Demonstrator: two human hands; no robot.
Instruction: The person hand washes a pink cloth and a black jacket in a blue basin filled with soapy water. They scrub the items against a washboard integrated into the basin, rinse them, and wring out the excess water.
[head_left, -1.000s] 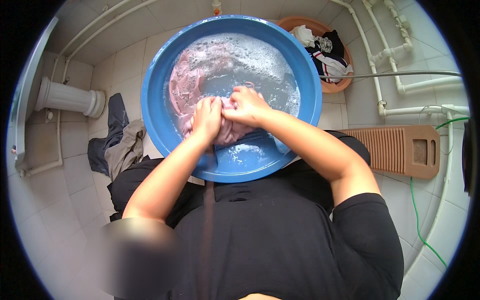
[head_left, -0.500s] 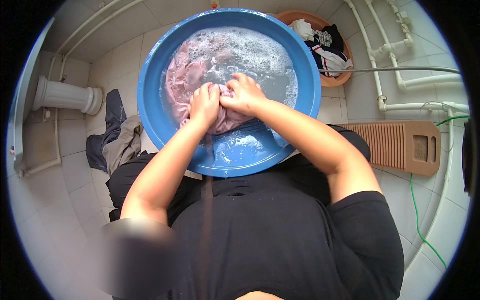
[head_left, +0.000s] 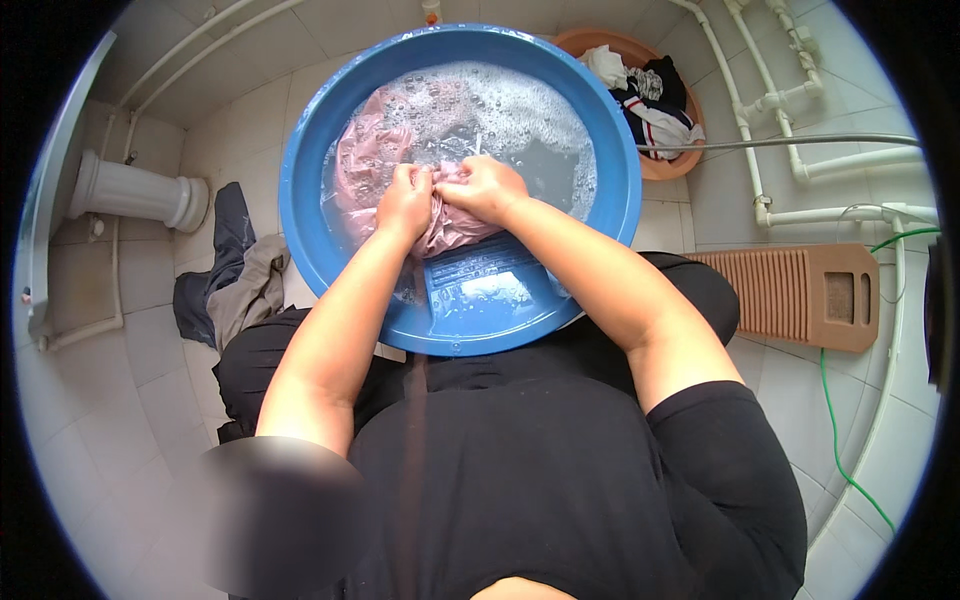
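Observation:
A large blue plastic basin (head_left: 302, 235) holds soapy water with white suds. In it lies a wet pink garment (head_left: 365, 150), spread along the left side and bunched towards the middle. My left hand (head_left: 405, 208) grips a fold of this cloth, fingers curled round it. Just to its right, my right hand (head_left: 485, 190) is closed on the same bunch, thumb pointing at the left hand. Both hands are close together above the basin's ribbed washboard slope (head_left: 480, 265), where the cloth's near edge rests. The fingertips are partly hidden in the folds.
Behind the basin at the right, an orange tub (head_left: 675, 170) holds dark and white clothes. A brown washboard (head_left: 780, 297) lies to my right, near white pipes (head_left: 840, 160) and a green cord (head_left: 835, 430). Dark and beige clothes (head_left: 245, 280) lie on the floor at left, beside a white pedestal (head_left: 140, 195).
My hands have drawn closer together and tightened on the pink cloth, the right fingers curling in. More of the ribbed slope shows beneath the garment.

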